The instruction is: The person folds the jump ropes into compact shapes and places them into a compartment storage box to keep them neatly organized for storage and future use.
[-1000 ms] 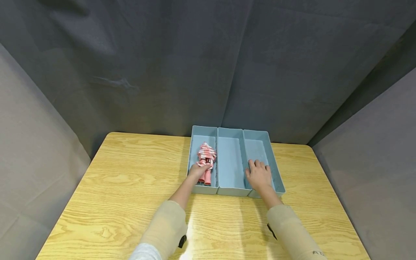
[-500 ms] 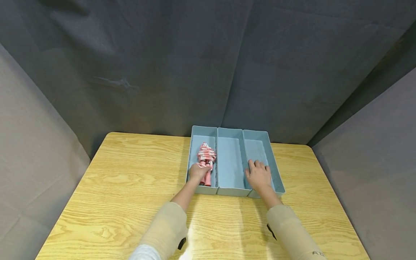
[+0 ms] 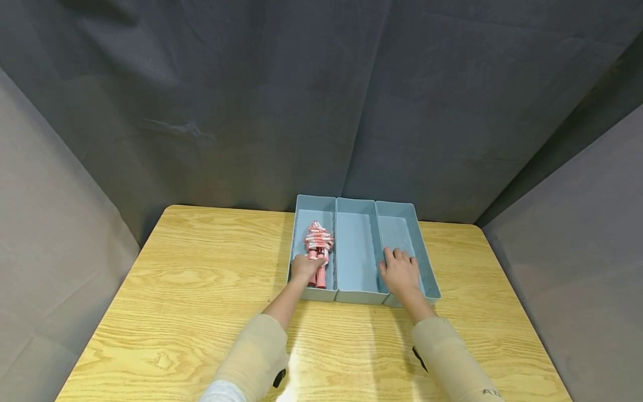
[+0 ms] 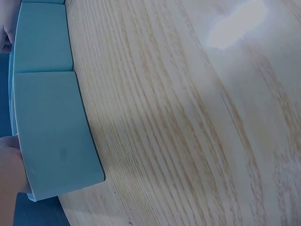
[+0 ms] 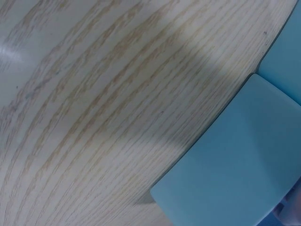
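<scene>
A pink-and-white beaded jump rope [image 3: 318, 240] lies bundled in the left blue bin [image 3: 315, 205], its two pink handles [image 3: 321, 276] pointing toward the near wall. My left hand [image 3: 303, 269] reaches over the near left corner of that bin and grips the rope around the top of the handles; most of its fingers are hidden. Over the right blue bin [image 3: 395, 209] rests my right hand [image 3: 402, 273], palm down, with its thumb beside the divider and nothing visible held. In the left wrist view, part of the left hand [image 4: 11, 165] shows over the bin's rim.
Between the two outer bins stands the middle blue bin [image 3: 355, 240], side by side with them. All sit near the far edge of the wooden table [image 3: 201, 290]. A dark curtain [image 3: 251, 111] hangs behind, with grey panels [image 3: 50, 223] at both sides.
My left hand has shifted the jump rope's handles slightly toward the near wall and now lies almost still. The right hand has stayed in place.
</scene>
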Demonstrator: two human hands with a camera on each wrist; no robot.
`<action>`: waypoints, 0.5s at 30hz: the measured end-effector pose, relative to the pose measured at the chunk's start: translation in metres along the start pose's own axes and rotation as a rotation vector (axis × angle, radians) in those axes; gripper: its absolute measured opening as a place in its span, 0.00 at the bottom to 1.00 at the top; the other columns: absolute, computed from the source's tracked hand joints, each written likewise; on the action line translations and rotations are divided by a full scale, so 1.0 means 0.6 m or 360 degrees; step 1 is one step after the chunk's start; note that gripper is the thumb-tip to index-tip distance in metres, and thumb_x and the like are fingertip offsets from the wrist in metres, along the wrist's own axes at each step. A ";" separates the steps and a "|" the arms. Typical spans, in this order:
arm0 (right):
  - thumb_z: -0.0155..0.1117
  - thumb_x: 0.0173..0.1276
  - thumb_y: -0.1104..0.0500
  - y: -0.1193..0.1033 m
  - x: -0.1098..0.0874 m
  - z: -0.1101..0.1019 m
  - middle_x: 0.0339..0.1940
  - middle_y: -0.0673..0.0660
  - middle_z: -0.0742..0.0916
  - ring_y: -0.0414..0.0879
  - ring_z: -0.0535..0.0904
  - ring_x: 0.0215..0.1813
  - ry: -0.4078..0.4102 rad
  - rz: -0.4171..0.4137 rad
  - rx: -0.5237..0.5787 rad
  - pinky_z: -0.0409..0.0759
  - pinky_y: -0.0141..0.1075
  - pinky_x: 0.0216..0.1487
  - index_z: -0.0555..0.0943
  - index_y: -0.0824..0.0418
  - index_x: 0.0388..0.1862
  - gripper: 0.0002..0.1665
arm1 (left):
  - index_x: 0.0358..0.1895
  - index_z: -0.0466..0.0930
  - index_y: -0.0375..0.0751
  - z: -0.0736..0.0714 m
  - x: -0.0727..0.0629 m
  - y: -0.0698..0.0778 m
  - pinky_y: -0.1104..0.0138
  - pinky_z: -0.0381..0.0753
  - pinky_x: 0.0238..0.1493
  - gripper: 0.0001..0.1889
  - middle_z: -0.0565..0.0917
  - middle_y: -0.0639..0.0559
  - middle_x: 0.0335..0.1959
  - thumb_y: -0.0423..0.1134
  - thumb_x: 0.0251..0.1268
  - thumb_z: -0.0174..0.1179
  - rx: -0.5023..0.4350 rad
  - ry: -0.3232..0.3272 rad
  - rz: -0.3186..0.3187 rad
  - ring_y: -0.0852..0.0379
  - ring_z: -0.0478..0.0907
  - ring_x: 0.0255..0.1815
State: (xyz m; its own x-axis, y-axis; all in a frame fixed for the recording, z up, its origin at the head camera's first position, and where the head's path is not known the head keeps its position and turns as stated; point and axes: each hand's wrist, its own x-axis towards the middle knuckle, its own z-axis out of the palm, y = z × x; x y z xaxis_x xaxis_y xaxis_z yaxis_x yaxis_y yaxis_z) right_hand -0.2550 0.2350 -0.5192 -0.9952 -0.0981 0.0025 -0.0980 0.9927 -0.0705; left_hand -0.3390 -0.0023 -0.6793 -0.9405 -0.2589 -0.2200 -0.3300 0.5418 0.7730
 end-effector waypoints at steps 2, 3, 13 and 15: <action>0.45 0.70 0.50 0.001 0.000 0.000 0.51 0.63 0.73 0.60 0.67 0.53 0.0000 -0.0003 -0.0001 0.63 0.56 0.51 0.65 0.60 0.56 0.21 | 0.39 0.76 0.24 0.004 -0.001 -0.002 0.56 0.76 0.31 0.47 0.78 0.32 0.35 0.71 0.31 0.64 0.0036 0.0042 0.0026 0.39 0.76 0.34; 0.45 0.70 0.50 0.001 0.000 0.000 0.51 0.63 0.73 0.60 0.67 0.53 0.0000 -0.0002 -0.0001 0.63 0.56 0.52 0.65 0.60 0.56 0.21 | 0.40 0.75 0.23 -0.003 -0.006 0.004 0.56 0.76 0.31 0.48 0.78 0.31 0.36 0.71 0.32 0.64 0.0044 0.0030 0.0018 0.39 0.76 0.34; 0.46 0.70 0.50 0.000 -0.001 0.000 0.51 0.63 0.73 0.60 0.68 0.53 0.0009 0.0008 -0.0001 0.63 0.56 0.52 0.66 0.60 0.55 0.21 | 0.44 0.73 0.20 -0.166 -0.166 0.157 0.54 0.77 0.42 0.33 0.78 0.31 0.41 0.52 0.50 0.64 0.0004 -0.0158 -0.0095 0.41 0.76 0.42; 0.46 0.70 0.50 -0.001 -0.002 -0.001 0.51 0.63 0.73 0.59 0.68 0.53 0.0013 0.0011 0.0000 0.63 0.56 0.52 0.66 0.60 0.55 0.20 | 0.44 0.73 0.20 -0.172 -0.172 0.162 0.54 0.77 0.41 0.32 0.78 0.31 0.40 0.52 0.51 0.63 0.0015 -0.0175 -0.0076 0.41 0.76 0.41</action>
State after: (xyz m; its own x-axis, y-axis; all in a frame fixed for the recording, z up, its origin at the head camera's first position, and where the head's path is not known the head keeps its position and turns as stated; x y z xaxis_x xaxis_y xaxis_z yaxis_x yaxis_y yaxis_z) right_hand -0.2537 0.2346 -0.5185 -0.9958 -0.0905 0.0099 -0.0910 0.9933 -0.0707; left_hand -0.2654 -0.0054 -0.5198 -0.9267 -0.1957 -0.3207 -0.3749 0.5385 0.7546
